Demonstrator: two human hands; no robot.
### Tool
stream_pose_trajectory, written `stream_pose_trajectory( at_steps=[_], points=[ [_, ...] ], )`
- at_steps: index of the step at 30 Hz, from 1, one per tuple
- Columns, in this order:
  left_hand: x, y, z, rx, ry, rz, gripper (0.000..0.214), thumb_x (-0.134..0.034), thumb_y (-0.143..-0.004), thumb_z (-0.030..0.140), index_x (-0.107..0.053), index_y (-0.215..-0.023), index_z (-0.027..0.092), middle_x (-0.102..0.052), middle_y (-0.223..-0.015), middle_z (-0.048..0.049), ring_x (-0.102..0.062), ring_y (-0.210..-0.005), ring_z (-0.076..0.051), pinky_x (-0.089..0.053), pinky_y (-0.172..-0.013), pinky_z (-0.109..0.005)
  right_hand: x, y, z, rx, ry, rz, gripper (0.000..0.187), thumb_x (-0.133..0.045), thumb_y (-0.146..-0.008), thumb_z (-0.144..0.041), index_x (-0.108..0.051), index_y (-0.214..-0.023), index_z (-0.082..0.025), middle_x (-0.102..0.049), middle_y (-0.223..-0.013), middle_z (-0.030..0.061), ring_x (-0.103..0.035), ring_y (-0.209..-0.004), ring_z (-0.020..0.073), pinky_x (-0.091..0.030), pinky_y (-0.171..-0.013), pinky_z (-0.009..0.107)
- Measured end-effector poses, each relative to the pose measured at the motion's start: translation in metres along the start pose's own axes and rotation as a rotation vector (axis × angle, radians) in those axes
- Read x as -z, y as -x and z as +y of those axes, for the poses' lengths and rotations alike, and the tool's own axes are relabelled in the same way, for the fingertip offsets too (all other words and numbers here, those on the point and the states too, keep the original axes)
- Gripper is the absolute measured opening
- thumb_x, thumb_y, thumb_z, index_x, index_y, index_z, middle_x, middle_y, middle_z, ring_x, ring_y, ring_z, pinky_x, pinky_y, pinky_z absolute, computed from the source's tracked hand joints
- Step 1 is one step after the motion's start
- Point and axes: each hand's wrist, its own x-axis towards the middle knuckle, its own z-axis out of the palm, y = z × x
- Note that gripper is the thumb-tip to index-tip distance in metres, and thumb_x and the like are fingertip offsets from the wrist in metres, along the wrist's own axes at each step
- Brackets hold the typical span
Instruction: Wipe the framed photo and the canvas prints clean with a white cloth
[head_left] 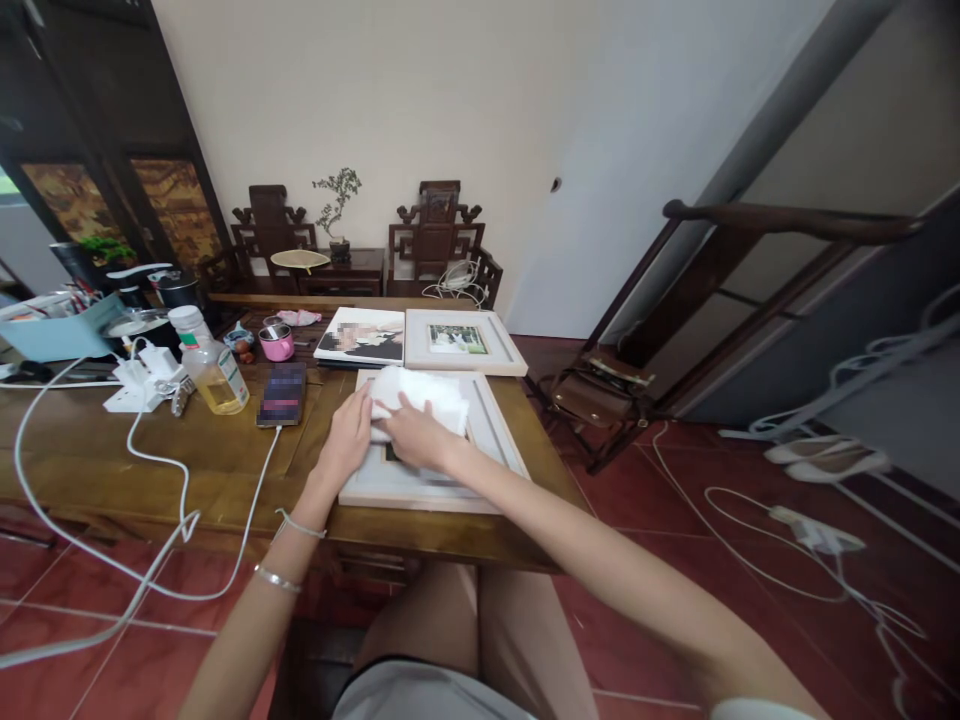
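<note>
A white picture frame [491,432] lies flat on the wooden table [90,455] in front of me. A white cloth [427,393] rests on the frame's glass. My right hand [417,437] presses flat on the near part of the cloth, fingers stretched out. My left hand [346,434] rests on the frame's left edge, its fingers touching the cloth's left end. Two thin bracelets circle my left wrist.
Behind the frame lie a second white framed photo [459,341] and a photo print [361,336]. A phone [282,394] on a white cable, a bottle of yellow liquid [214,372], a pink cup [276,342] and a power strip [142,385] crowd the table's left. A stair rail [787,222] stands right.
</note>
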Motion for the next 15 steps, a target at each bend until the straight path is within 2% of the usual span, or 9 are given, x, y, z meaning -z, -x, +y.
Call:
stream_pose_trajectory(
  at_steps=[5,9,12,15],
  points=[
    [0.002,0.0,0.006,0.043,-0.003,-0.032,0.048,-0.022,-0.099,0.032,-0.059,-0.12,0.01,-0.062,-0.125,-0.0139,-0.056,-0.119,-0.021,-0.041,-0.106,-0.037,0.006,0.051,-0.015,0.087,-0.07,-0.092,0.066,-0.039,-0.075,0.002,-0.048,-0.137,-0.017,-0.036,-0.149,0.0156,-0.021,-0.138,0.043,-0.031,-0.097,0.072],
    [-0.004,0.0,-0.003,-0.045,-0.131,-0.125,0.035,-0.037,-0.094,0.024,-0.062,-0.114,0.011,-0.061,-0.127,-0.0146,-0.052,-0.124,-0.024,-0.038,-0.109,-0.042,-0.004,0.089,-0.013,0.154,-0.098,-0.036,0.07,-0.04,-0.07,0.004,-0.052,-0.134,-0.021,-0.036,-0.15,0.0114,-0.017,-0.14,0.039,-0.026,-0.1,0.072],
    [-0.007,0.0,-0.011,-0.076,-0.214,-0.182,0.033,-0.041,-0.089,0.013,-0.064,-0.112,0.009,-0.058,-0.129,-0.0155,-0.048,-0.128,-0.025,-0.037,-0.11,-0.044,-0.01,0.117,-0.002,0.08,-0.043,0.002,0.071,-0.041,-0.067,0.004,-0.054,-0.132,-0.019,-0.033,-0.151,0.0112,-0.016,-0.14,0.0383,-0.022,-0.104,0.07],
    [-0.007,0.001,-0.013,-0.066,-0.25,-0.212,0.039,-0.04,-0.081,0.003,-0.064,-0.112,0.007,-0.057,-0.131,-0.0167,-0.044,-0.131,-0.026,-0.035,-0.112,-0.044,-0.008,0.142,0.021,-0.042,-0.017,-0.036,0.072,-0.041,-0.063,0.006,-0.059,-0.127,-0.02,-0.037,-0.148,0.0105,-0.019,-0.14,0.0353,-0.019,-0.108,0.066]
  ],
)
